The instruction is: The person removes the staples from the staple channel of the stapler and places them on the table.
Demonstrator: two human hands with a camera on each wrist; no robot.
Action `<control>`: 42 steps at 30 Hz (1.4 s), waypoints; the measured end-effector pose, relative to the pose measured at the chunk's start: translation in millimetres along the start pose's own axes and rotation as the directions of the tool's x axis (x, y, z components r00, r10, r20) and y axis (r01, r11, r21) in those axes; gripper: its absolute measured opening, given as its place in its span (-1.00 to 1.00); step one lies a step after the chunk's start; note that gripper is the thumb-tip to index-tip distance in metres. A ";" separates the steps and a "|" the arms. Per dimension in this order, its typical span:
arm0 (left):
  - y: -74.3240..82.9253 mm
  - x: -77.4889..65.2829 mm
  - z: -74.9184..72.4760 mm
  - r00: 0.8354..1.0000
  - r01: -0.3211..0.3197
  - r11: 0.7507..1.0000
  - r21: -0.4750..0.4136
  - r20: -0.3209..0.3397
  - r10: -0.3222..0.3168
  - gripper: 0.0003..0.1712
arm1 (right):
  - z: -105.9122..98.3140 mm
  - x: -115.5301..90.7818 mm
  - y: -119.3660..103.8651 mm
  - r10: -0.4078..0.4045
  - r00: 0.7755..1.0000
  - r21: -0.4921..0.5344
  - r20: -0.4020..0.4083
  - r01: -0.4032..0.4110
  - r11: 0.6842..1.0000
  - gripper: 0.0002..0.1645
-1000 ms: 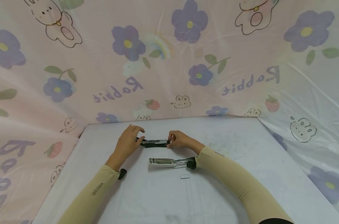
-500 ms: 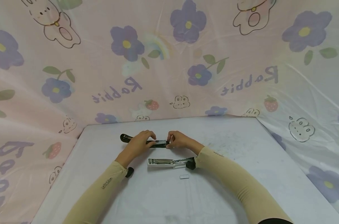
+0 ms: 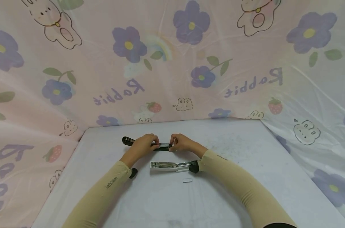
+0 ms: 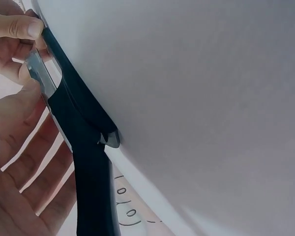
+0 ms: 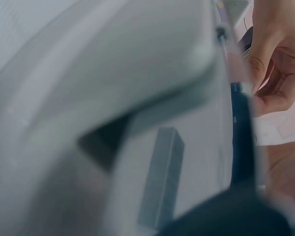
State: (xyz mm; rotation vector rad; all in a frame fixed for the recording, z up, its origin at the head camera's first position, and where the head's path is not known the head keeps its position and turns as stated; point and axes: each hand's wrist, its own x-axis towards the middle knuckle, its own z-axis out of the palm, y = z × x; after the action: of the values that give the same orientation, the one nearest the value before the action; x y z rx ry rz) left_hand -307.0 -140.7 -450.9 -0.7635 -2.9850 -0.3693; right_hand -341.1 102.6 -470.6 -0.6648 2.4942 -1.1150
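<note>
Lengthwise, an opened black stapler (image 3: 162, 148) runs past the left hand (image 3: 142, 146), which pinches its middle, to the right hand (image 3: 182, 142), pinching one end.

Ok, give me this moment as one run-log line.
left hand: pinches black stapler; right hand: pinches its end; white stapler: opened, nearer camera; staple strip: lying apart

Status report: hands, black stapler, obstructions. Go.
Left hand pinches black stapler mid-length; right hand pinches its end. Stapler lies opened out. White stapler, staple strip nearer the person, not between hands.
</note>
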 end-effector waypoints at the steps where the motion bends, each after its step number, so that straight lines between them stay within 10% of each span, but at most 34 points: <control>1: 0.3 0.4 0.1 1.000 0.003 1.000 0.008 0.002 -0.003 -0.89 | 0.1 0.2 0.1 0.002 1.000 -0.002 -0.001 -0.002 1.000 -0.69; 42: 10.6 9.1 3.4 0.994 0.106 0.992 -0.070 0.006 -0.106 -0.90 | 0.4 -0.4 -1.3 0.012 1.000 0.004 -0.005 -0.012 1.000 -0.69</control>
State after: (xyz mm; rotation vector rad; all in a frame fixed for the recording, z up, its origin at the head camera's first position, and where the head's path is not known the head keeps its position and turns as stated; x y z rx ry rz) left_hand -309.8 -126.5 -451.0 -0.6126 -3.0373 -0.4805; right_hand -340.1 101.8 -469.8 -0.6456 2.4960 -1.1188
